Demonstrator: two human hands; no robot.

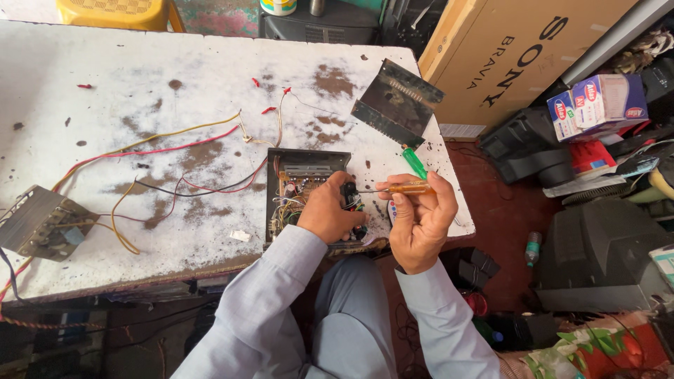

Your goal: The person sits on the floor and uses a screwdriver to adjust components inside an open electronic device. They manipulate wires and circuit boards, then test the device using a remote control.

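One open metal chassis (309,200) sits at the near edge of the desk (140,77), directly in front of the person. Inside it are a circuit board and a tangle of coloured wiring. The left hand (328,210) rests on the chassis interior, fingers curled down over a dark component; whether they grip it cannot be determined. The right hand (420,214) is closed around one screwdriver with an amber handle (407,188), held roughly level, its thin shaft pointing left toward the left hand.

One green-handled screwdriver (414,163) lies on the desk just behind the right hand. One dark metal cover plate (397,104), bent at an angle, lies beyond it near the far right corner. Several wires (175,144) — red, yellow and black — run from the chassis leftward across the desk to one metal-framed transformer (38,223) at the left edge. A few small red wire scraps (269,110) are scattered over the surface.

The desk top is white, worn and blotched with brown patches. To the right stands one large cardboard box (519,49), with two small purple-and-white cartons (600,102) beside it and one grey tube television (597,256) on the floor — clutter surrounds them. One yellow stool (116,12) stands behind the desk.
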